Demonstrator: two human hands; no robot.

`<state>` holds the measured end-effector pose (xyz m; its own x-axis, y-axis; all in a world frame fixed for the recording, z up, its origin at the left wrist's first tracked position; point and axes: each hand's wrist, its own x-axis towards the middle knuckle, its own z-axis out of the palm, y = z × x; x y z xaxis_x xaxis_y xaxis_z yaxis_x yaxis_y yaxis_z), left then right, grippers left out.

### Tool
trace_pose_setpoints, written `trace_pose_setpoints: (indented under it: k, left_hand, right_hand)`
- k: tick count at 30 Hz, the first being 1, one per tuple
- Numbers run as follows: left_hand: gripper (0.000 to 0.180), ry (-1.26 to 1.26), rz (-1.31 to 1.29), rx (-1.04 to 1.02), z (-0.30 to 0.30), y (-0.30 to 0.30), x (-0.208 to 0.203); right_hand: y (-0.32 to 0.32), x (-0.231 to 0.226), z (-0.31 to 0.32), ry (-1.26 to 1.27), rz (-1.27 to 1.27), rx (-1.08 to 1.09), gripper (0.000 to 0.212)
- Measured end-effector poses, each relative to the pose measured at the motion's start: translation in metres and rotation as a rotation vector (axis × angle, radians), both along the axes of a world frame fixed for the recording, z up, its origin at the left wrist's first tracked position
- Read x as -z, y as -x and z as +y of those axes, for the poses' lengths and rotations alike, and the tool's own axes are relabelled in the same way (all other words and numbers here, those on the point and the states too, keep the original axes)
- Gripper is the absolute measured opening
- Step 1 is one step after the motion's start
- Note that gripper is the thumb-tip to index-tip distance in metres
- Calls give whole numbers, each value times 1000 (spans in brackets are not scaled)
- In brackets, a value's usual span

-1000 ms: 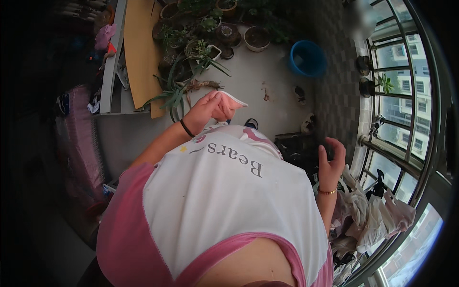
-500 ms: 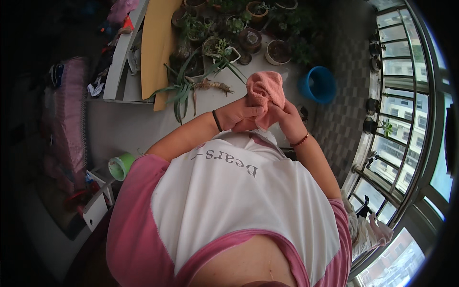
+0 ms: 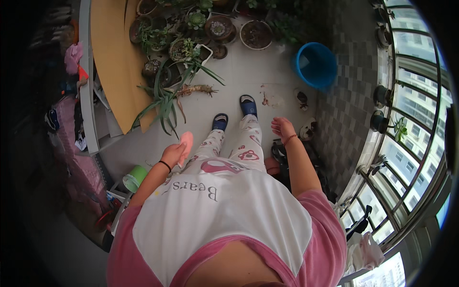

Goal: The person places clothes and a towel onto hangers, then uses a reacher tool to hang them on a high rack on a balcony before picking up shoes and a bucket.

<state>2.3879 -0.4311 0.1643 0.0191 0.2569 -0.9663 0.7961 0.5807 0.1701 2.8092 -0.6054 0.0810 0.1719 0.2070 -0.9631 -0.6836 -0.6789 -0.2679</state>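
Down by my left side, my left hand (image 3: 172, 155) is closed on a pink cloth (image 3: 187, 143), which sticks out folded beyond my fingers. My right hand (image 3: 284, 128) hangs apart on the other side, with nothing in it and its fingers loosely bent and apart. Between the two hands are my legs in white patterned trousers (image 3: 249, 143) and my feet in dark blue slippers (image 3: 248, 106). An uprooted plant (image 3: 168, 109) with long green leaves and a thick brown root lies on the floor, ahead of my left hand.
Several potted plants (image 3: 221, 28) crowd the far floor. A blue bucket (image 3: 314, 65) stands by the tiled wall (image 3: 342, 91). Brown crumbs (image 3: 272, 99) mark the floor. A tan board (image 3: 114, 57) leans at the left, near a green container (image 3: 136, 178). Barred windows (image 3: 415, 115) line the right.
My hands have parted and come down to either side. The pink cloth, held in both hands before, is now in the left one only. The view has shifted, and my feet have come into sight.
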Motion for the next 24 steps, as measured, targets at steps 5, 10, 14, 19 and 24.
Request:
trace_pose_setpoints:
  k: [5, 10, 14, 19, 24]
  left_hand:
    - [43, 53, 247, 541, -14, -27, -15]
    - [43, 66, 421, 689, -21, -40, -1]
    - [38, -22, 502, 678, -26, -68, -3]
    - [44, 101, 463, 391, -20, -119, -7]
    - [58, -37, 232, 196, -41, -87, -10]
  right_hand:
    - [-104, 161, -5, 191, -37, 327, 37]
    - [-190, 244, 21, 74, -18, 769, 57]
    - [-231, 295, 47, 12, 29, 961, 60]
    - [-259, 351, 42, 15, 174, 1380, 48]
    - [-258, 353, 59, 4, -60, 1541, 21]
